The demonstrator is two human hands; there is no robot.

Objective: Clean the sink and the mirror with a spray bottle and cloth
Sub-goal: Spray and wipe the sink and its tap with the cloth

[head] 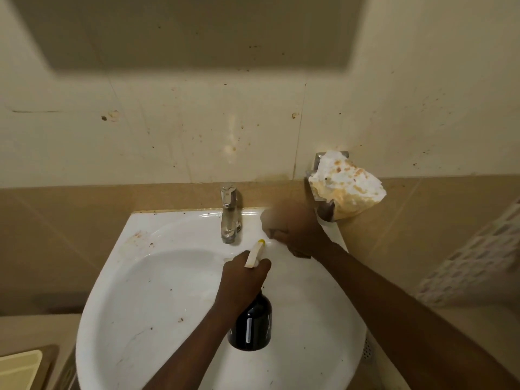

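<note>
Spray bottle [251, 325] gripped by left hand [242, 280] | right hand [295, 235] fisted, blurred, seemingly on sink [126, 305] rim

Sink [146, 277] glossy white ceramic, speckled; tap [230, 213] dull metal; spray bottle [251, 325] glossy black; wall tiles [168, 130] stained, smooth.

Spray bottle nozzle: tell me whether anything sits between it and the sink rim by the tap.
Nothing visible does. The spray bottle, held by the left hand, points past the tap toward the rim, where the blurred right hand is.
</note>
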